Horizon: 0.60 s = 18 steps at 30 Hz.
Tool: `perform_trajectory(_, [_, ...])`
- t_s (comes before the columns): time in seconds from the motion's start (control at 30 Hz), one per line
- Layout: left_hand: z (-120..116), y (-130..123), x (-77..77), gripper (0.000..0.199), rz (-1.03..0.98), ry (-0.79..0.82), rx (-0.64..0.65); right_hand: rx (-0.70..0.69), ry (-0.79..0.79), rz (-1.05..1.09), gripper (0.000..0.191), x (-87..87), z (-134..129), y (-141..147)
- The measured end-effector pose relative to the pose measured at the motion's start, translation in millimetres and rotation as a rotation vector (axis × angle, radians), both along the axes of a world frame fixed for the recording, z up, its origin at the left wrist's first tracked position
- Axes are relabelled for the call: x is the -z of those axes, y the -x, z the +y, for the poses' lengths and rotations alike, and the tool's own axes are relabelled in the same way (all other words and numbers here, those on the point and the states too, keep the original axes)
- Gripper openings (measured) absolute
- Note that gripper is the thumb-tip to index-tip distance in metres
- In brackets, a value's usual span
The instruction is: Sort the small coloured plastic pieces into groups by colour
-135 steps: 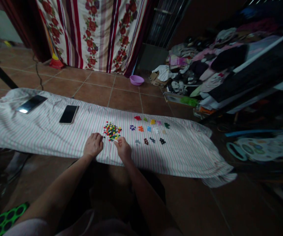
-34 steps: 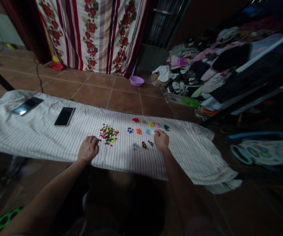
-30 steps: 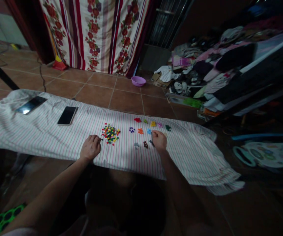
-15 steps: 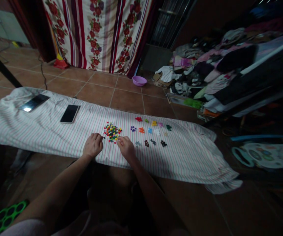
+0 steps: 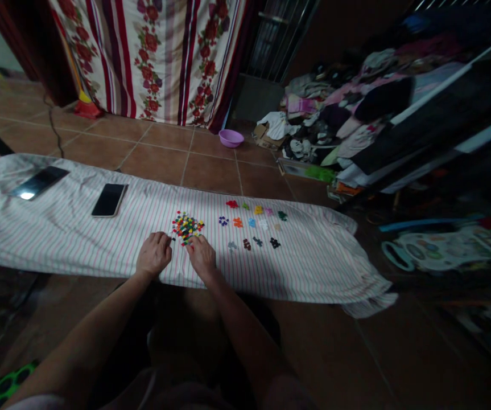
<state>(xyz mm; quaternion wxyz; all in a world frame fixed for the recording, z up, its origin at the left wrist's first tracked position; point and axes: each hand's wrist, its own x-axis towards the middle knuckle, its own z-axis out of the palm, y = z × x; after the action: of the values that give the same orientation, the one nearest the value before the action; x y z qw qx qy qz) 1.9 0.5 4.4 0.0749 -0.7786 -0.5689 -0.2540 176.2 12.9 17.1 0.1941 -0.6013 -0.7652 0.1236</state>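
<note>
1. At the centre of the frame, the right hand (image 5: 202,254) is bending its fingers over the lower edge of a mixed pile of beads (image 5: 186,224); whether those fingers are pinching a bead is not showing.
2. Just to its left, the left hand (image 5: 155,253) is resting palm down, half curled, beside the pile. A dark bead (image 5: 173,239) is sitting at its fingertips, gripped or loose, impossible to tell.
3. A clean pick is probably depending on thumb and forefinger closing on a single bead at the pile's loose rim, leaving neighbours undisturbed.
4. Right of centre, one-colour groups are lying in three rows, red beads (image 5: 232,204) at upper left, black beads (image 5: 275,243) at lower right; a raised wrist would likely be sparing them a knock.
5. Beneath everything, a striped cloth (image 5: 313,267) is showing wrinkles toward frame left, near two phones (image 5: 109,200); resting lightly, without tugging, should be keeping beads in place.
</note>
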Motion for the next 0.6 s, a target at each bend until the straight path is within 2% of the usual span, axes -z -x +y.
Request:
perform_trajectory(0.33, [-0.6, -2.0, -2.2, 0.017, -0.014, -0.006, -0.016, 0.014, 0.011, 0.138, 0.013, 4.6, -2.4, -4.5])
perform_trajectory(0.6, [-0.2, -0.8, -1.1, 0.016, 0.015, -0.018, -0.005, 0.02, 0.003, 0.426, 0.015, 19.7, 0.7, -11.0])
